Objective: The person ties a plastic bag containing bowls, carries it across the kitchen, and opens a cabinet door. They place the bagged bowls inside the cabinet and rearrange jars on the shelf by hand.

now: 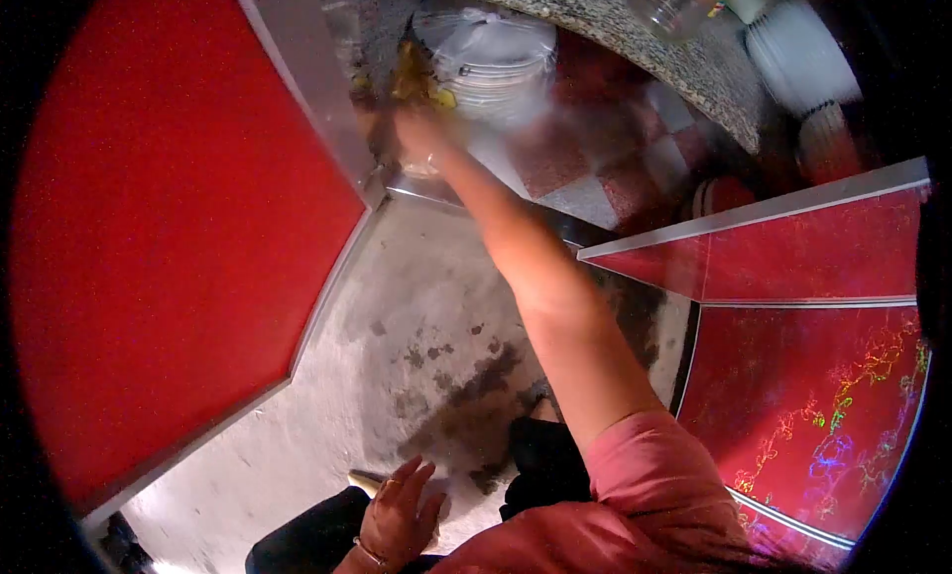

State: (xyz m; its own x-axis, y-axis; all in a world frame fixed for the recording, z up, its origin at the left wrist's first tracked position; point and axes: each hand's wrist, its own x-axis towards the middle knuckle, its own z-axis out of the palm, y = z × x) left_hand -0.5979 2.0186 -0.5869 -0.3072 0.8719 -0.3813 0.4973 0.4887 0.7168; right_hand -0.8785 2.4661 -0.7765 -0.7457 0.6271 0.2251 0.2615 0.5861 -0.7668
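My right arm reaches up and forward into a cabinet with a checkered floor. My right hand (415, 138) is blurred by motion, beside a yellow-brown packet (412, 76) near the cabinet's left side. Whether it holds anything cannot be made out. Just right of the packet is a stack of white plates (496, 73) under clear plastic. Low in the view, my left hand (399, 505) hangs over my lap with its fingers apart and nothing in it; it wears a ring and a bangle.
A red cabinet door (178, 237) stands open at the left, another red door (803, 247) at the right. Above runs a speckled stone edge (605, 34) with a glass jar (664, 9) on it. White stacked containers (801, 54) stand at the upper right. The floor (397, 316) is stained.
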